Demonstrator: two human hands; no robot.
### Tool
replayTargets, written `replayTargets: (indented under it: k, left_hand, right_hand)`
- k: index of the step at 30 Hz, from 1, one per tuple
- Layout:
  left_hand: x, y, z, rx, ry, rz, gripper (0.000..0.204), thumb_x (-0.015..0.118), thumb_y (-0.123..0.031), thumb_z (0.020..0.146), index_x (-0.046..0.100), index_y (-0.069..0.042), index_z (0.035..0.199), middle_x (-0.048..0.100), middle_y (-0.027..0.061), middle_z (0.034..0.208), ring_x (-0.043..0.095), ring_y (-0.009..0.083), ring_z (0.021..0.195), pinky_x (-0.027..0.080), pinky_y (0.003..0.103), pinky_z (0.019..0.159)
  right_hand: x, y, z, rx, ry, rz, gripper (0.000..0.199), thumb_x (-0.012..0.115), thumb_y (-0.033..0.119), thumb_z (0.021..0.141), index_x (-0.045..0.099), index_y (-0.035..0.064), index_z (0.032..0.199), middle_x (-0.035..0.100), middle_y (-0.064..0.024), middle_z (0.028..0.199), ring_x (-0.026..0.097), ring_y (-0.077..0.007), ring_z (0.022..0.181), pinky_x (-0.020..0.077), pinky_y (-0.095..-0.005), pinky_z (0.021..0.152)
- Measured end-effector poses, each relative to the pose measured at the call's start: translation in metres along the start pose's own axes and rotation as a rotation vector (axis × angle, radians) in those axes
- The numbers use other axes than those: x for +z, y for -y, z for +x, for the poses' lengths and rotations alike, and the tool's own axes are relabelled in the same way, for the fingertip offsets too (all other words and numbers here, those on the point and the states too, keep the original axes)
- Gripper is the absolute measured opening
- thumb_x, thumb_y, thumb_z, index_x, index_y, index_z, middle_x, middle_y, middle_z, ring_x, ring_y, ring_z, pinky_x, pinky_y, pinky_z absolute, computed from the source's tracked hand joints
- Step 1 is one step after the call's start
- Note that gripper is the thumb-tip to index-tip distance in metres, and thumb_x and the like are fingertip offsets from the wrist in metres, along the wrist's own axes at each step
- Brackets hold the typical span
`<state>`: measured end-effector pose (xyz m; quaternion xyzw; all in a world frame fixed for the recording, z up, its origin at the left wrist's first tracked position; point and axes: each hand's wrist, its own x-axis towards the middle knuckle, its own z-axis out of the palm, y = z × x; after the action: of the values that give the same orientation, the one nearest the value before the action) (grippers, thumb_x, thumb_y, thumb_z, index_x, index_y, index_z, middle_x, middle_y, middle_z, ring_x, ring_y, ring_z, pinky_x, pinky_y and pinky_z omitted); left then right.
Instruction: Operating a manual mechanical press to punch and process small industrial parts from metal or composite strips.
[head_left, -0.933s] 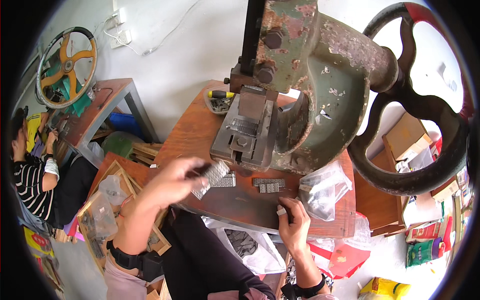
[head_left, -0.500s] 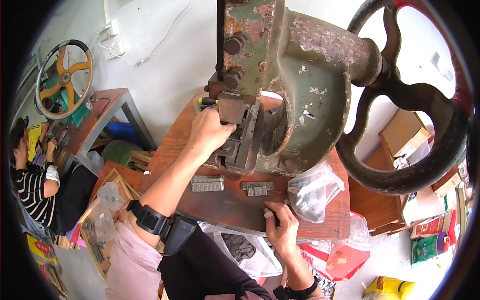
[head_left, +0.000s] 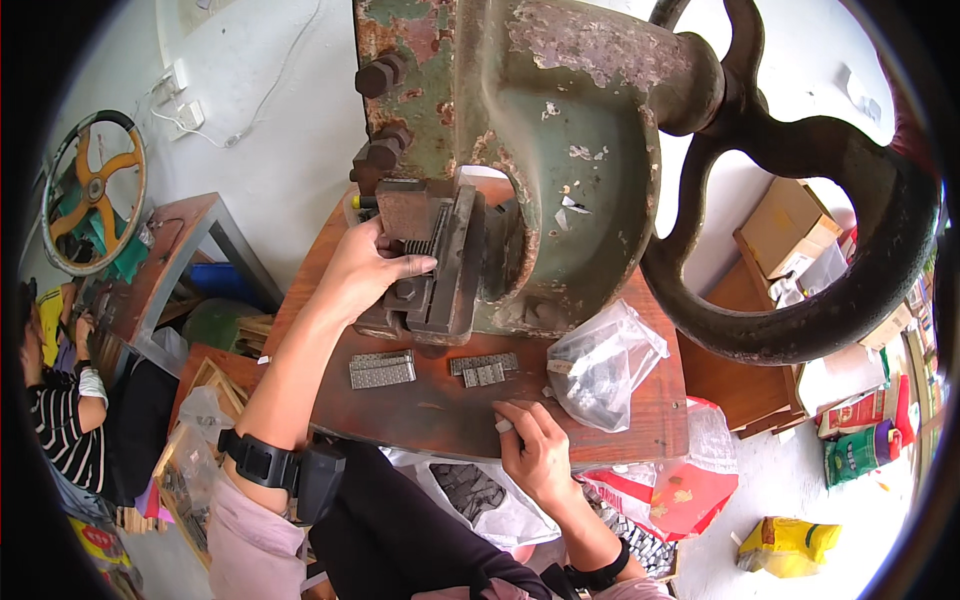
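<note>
My left hand (head_left: 365, 265) is at the tooling of a worn green hand press (head_left: 590, 170). Its fingers go behind a steel block (head_left: 402, 213), and its thumb stretches across a ridged row of thin metal (head_left: 418, 246) beside a dark steel guide (head_left: 452, 265). The fingertips are partly hidden, so what they grip cannot be made out. My right hand (head_left: 535, 450) rests at the front edge of the wooden table (head_left: 400, 425), fingers curled, with a whitish band on one finger. Small grey metal strips lie beyond it in a left group (head_left: 382, 369) and a right group (head_left: 484, 368).
A clear plastic bag (head_left: 605, 365) of grey pieces sits right of the strips. The press's large handwheel (head_left: 800, 335) fills the right. Below the table edge hangs a white bag (head_left: 515, 515) of dark metal pieces. Far left, another person (head_left: 70, 420) works near a second handwheel (head_left: 95, 190).
The whole view has shifted, so the press appears further left. My left hand has loosened from a tight fist at the block, its thumb now stretched out. My right hand stays by the table edge.
</note>
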<state>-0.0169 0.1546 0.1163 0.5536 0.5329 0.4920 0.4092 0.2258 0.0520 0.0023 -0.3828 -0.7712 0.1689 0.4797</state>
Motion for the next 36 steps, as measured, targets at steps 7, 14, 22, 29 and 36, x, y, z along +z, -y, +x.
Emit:
replayTargets:
  k: [7, 14, 22, 29, 36]
  left_hand:
    - [-0.009, 0.010, -0.001, 0.079, -0.010, -0.093, 0.045, 0.065, 0.006, 0.082, 0.050, 0.002, 0.125, 0.065, 0.0108, 0.112, 0.062, 0.0156, 0.098, 0.050, 0.029, 0.088]
    - [-0.011, 0.034, 0.023, 0.227, -0.146, 0.723, 0.039, 0.057, -0.012, 0.081, 0.062, -0.011, 0.120, 0.051, 0.0182, 0.131, 0.038, 0.0424, 0.126, 0.035, 0.051, 0.101]
    - [-0.007, 0.041, 0.018, 0.041, -0.096, 0.853, 0.050, 0.048, -0.020, 0.086, 0.047, -0.030, 0.135, 0.031, 0.0172, 0.149, 0.027, 0.0488, 0.132, 0.026, 0.064, 0.101]
    - [-0.009, 0.039, 0.015, 0.044, -0.100, 0.909, 0.048, 0.046, -0.030, 0.087, 0.047, -0.033, 0.135, 0.034, 0.0162, 0.148, 0.027, 0.0497, 0.132, 0.026, 0.065, 0.102]
    - [-0.009, 0.038, 0.011, 0.035, -0.149, 0.941, 0.043, 0.046, -0.035, 0.089, 0.053, -0.034, 0.132, 0.045, 0.0190, 0.139, 0.031, 0.0480, 0.130, 0.029, 0.062, 0.101]
  right_hand:
    - [-0.006, 0.007, 0.000, 0.033, 0.041, 0.014, 0.028, 0.062, -0.006, 0.077, 0.065, 0.0034, 0.104, 0.065, -0.0137, 0.094, 0.064, -0.0286, 0.082, 0.0518, -0.0327, 0.072]
    - [-0.147, 0.041, 0.036, -0.667, -0.636, -0.762, 0.027, 0.053, 0.019, 0.091, 0.055, 0.0012, 0.112, 0.049, -0.0180, 0.123, 0.052, -0.0367, 0.114, 0.0440, -0.0467, 0.094]
    - [-0.279, 0.158, 0.232, -0.083, -0.620, -0.649, 0.079, 0.067, 0.048, 0.082, 0.040, -0.0028, 0.136, 0.054, -0.0259, 0.124, 0.058, -0.0269, 0.111, 0.0508, -0.0401, 0.090]
    - [-0.291, 0.157, 0.300, -0.032, -0.232, -0.534, 0.040, 0.066, 0.036, 0.082, 0.061, 0.0014, 0.102, 0.062, -0.0046, 0.082, 0.057, -0.0087, 0.075, 0.0466, -0.0217, 0.072]
    - [-0.288, 0.149, 0.255, 0.197, -0.409, -0.472, 0.033, 0.069, 0.034, 0.081, 0.060, 0.0065, 0.097, 0.049, 0.0029, 0.063, 0.045, -0.0049, 0.053, 0.0361, -0.0200, 0.051]
